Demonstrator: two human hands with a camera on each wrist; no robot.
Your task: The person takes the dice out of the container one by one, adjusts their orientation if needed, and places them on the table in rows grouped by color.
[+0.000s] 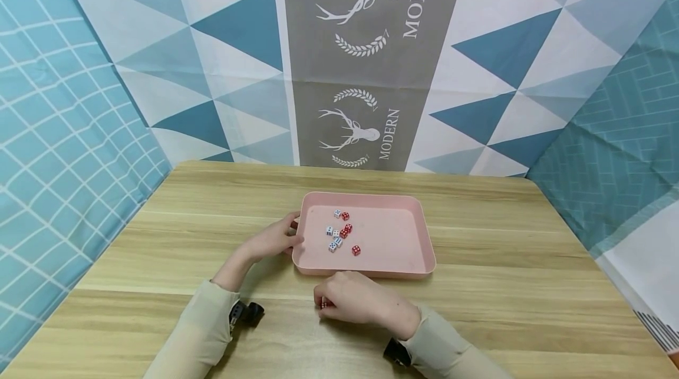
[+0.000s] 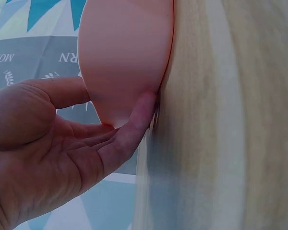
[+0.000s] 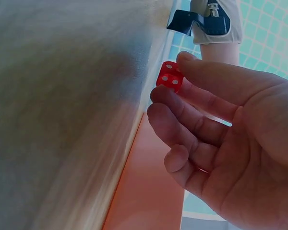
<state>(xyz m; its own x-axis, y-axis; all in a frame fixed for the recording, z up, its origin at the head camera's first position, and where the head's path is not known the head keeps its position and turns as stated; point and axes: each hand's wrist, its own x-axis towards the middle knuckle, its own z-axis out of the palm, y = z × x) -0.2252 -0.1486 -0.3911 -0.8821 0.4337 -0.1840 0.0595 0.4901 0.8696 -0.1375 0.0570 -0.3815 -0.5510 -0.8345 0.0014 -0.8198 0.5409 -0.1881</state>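
A shallow pink tray (image 1: 392,237) lies on the table with several red and white dice in its left half, among them a red die (image 1: 356,250) and a white die (image 1: 336,213). My left hand (image 1: 273,239) grips the tray's left end; in the left wrist view its thumb and fingers (image 2: 129,127) touch the pink wall (image 2: 127,52). Just in front of the near wall, my right hand (image 1: 361,299) pinches another red die (image 3: 170,76) between thumb and fingertips. White pips show on that die in the right wrist view.
The wooden table (image 1: 504,284) extends on both sides of the tray. A patterned cloth (image 1: 239,72) with deer prints hangs behind it, and blue tiled cloth (image 1: 63,131) hangs at the left. Each wrist wears a black camera mount (image 1: 246,313).
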